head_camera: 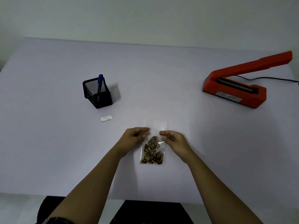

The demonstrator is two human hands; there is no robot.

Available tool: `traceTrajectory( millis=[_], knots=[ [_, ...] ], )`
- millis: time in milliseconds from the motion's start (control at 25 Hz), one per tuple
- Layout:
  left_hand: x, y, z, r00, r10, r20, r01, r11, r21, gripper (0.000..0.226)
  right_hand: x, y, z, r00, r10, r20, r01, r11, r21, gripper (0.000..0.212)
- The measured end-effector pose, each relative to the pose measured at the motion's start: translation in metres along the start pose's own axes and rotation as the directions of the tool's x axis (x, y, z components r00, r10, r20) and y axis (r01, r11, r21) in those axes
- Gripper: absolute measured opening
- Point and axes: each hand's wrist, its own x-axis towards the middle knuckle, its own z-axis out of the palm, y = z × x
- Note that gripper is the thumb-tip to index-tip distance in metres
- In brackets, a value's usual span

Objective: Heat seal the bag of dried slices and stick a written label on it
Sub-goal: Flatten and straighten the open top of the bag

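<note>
Head view shows me both arms reaching forward over the near edge of the desk (48, 143), forearms bare and angled inward so the hands meet near the desk's middle, a little toward the near side. The left hand (135, 136) has its fingers curled and its thumb and fingertips pinching the left side of the bag (153, 143). The right hand (174, 139) mirrors it, fingers curled and pinching the bag's right side. Both grips sit about halfway up the bag, just above its contents. I cannot tell whether the bag's bottom rests on the desk or hangs just above it.

The bag is clear plastic and stands lengthwise, mouth toward the far edge. Its upper part is flat, see-through and faint against the desk. The dried slices (152, 153), brown with darker speckles, are bunched in the lower half, nearest me.

The label (106, 118), a small white strip, lies flat to the left of the bag, well apart from it. Just beyond it a black mesh holder (97, 92) stands upright with a blue marker (100, 81) leaning in it. The orange heat sealer (234, 88) sits toward the far right corner with its arm raised, a dark cord (275, 79) trailing off the right edge.
</note>
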Motion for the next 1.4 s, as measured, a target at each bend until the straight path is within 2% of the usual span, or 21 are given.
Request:
traceTrajectory(
  millis=[280,400,520,720,800,960,1120,1240,1400],
  knots=[
    [0.0,0.004,0.006,0.996,-0.046,-0.072,0.042,0.997,-0.062,0.032,0.001,-0.002,-0.001,0.998,0.058,-0.03,-0.056,0.997,0.055,0.028],
    [0.001,0.006,0.009,0.992,-0.035,-0.12,0.038,0.999,0.024,0.032,0.003,-0.005,-0.001,0.996,0.078,-0.043,-0.077,0.997,0.019,0.028],
    [0.002,0.006,0.011,0.984,0.004,-0.18,0.029,0.983,0.179,0.03,0.006,-0.008,0.001,0.996,0.066,-0.057,-0.071,0.993,-0.098,0.029],
    [0.002,0.005,0.017,0.972,0.165,-0.166,-0.049,0.836,0.546,0.03,0.007,-0.012,0.006,0.99,-0.068,-0.122,0.011,0.91,-0.414,0.026],
    [0.003,0.004,0.019,0.967,0.207,-0.148,-0.068,0.771,0.633,0.031,0.006,-0.012,0.007,0.987,-0.095,-0.133,0.023,0.888,-0.46,0.026],
    [0.005,0.003,0.021,0.965,0.213,-0.155,-0.062,0.755,0.653,0.031,0.009,-0.01,0.011,0.964,-0.173,-0.2,0.057,0.875,-0.481,0.017],
    [0.009,-0.003,0.021,0.964,0.207,-0.168,-0.053,0.765,0.642,0.031,0.009,-0.006,0.016,0.932,-0.254,-0.258,0.093,0.856,-0.508,0.015],
    [0.01,-0.004,0.026,0.949,0.242,-0.202,-0.051,0.749,0.66,0.032,0.007,0.0,0.02,0.9,-0.357,-0.25,0.131,0.77,-0.625,0.016],
    [0.007,-0.005,0.03,0.928,0.304,-0.217,-0.079,0.726,0.683,0.031,0.01,0.004,0.014,0.882,-0.418,-0.219,0.146,0.683,-0.716,0.019]
  ],
)
